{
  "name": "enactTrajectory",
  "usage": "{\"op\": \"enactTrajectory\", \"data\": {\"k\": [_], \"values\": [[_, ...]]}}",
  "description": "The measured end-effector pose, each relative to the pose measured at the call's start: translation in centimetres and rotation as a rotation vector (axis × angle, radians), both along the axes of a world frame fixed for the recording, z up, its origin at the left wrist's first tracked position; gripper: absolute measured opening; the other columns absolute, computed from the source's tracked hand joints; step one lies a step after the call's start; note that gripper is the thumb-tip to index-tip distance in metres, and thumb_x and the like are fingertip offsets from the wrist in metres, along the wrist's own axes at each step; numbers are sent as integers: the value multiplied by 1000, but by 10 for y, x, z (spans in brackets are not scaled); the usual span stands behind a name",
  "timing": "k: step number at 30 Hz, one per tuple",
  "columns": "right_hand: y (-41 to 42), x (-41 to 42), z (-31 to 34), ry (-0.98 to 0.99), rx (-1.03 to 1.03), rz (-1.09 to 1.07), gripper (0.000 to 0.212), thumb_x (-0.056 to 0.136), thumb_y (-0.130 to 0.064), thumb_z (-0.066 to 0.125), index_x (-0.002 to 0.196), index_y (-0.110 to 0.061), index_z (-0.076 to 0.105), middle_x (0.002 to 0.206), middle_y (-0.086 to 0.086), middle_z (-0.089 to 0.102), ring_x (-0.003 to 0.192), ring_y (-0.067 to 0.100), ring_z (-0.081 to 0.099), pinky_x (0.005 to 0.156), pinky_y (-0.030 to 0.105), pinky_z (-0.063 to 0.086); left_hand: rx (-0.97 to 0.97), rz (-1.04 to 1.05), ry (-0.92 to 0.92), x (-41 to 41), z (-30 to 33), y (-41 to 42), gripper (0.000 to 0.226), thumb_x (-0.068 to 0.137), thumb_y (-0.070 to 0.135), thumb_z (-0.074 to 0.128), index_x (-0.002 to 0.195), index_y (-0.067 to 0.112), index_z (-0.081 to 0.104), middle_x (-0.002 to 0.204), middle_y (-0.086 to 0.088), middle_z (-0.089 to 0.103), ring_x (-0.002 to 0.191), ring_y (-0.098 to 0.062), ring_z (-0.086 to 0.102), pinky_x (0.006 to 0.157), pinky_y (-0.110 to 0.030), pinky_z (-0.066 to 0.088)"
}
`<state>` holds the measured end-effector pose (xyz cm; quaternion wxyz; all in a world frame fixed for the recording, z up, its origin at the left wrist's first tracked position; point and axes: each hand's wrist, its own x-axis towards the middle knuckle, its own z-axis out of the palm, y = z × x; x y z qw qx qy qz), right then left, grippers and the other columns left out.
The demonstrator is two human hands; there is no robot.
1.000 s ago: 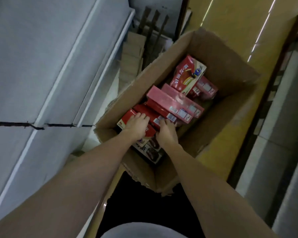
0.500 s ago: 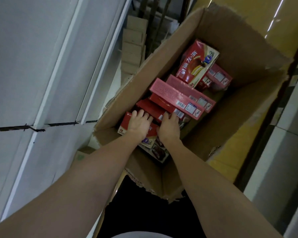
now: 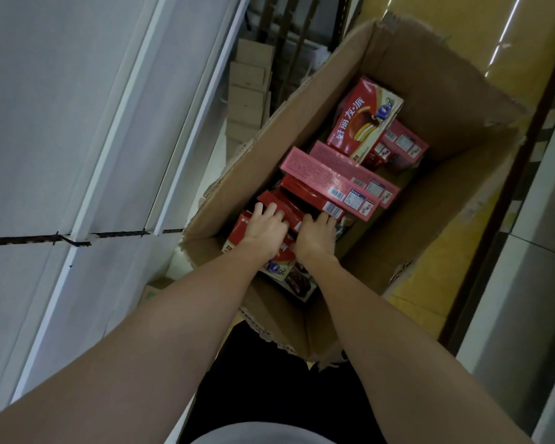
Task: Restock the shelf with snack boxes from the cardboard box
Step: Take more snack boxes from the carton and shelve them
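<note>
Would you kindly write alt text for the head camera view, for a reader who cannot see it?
Both hands, the left hand and right hand, reach into an open cardboard box and rest on red snack boxes piled inside. Empty white shelves stand to the left.

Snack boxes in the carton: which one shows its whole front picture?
The far box, propped up at the carton's back; the others show sides or are covered.

Both arms reach down, left hand (image 3: 267, 229) and right hand (image 3: 316, 237) side by side, fingers curled
</note>
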<state>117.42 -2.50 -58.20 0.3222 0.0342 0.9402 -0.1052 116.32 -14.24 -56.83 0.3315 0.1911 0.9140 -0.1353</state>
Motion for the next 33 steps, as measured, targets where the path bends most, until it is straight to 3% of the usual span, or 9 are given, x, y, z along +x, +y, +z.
{"op": "enactTrajectory", "data": {"k": [2,6,12,17,20,23,29,33], "values": [[3,1,8,-53,-52,-62,52,87,-28,70,130,-13,45,138,19,41,130,39,35,113,51,32,27,-12,-16,-1,6,2,46,81,31,72,124,21,60,133,-3,54,129,-26,41,111,-47,23],[16,0,30,-181,-243,-132,42,92,-20,62,126,-11,41,123,17,55,112,34,56,96,47,48,115,17,-87,4,18,5,40,84,31,70,122,22,59,127,-5,60,119,-26,55,103,-42,37],[46,-1,69,-195,-183,-113,48,92,-21,64,134,-14,42,129,12,51,115,30,54,96,41,45,306,52,-136,5,46,8,39,88,18,62,123,21,44,118,-7,63,108,-29,61,88,-43,43],[74,1,113,-86,-174,-140,49,86,-29,68,130,-12,51,122,11,62,109,31,60,87,36,48,382,9,-104,-11,79,28,37,86,24,63,122,23,53,124,-4,60,115,-27,56,94,-44,41],[96,1,149,-6,-186,-209,49,85,-31,70,129,-15,54,121,8,63,108,29,60,82,32,47,465,91,-51,-22,108,46,32,81,24,65,113,28,61,119,0,62,113,-26,55,98,-45,38],[119,3,189,46,-189,-256,50,84,-27,70,129,-15,52,118,7,60,105,28,60,84,35,52,523,121,-23,-27,145,65,44,76,20,69,119,27,63,123,-2,61,119,-28,52,106,-45,34],[165,51,267,319,-129,-389,36,85,-34,62,110,-14,45,103,9,60,92,31,61,74,35,48,553,-70,164,6,233,125,48,76,23,59,124,24,62,125,-9,61,121,-32,48,107,-48,31],[212,108,317,353,-85,-568,43,87,-32,57,121,-10,43,103,9,54,102,35,58,78,36,46,583,-239,223,50,288,179,43,75,19,57,116,29,57,112,-8,65,112,-32,54,101,-47,34]]}}
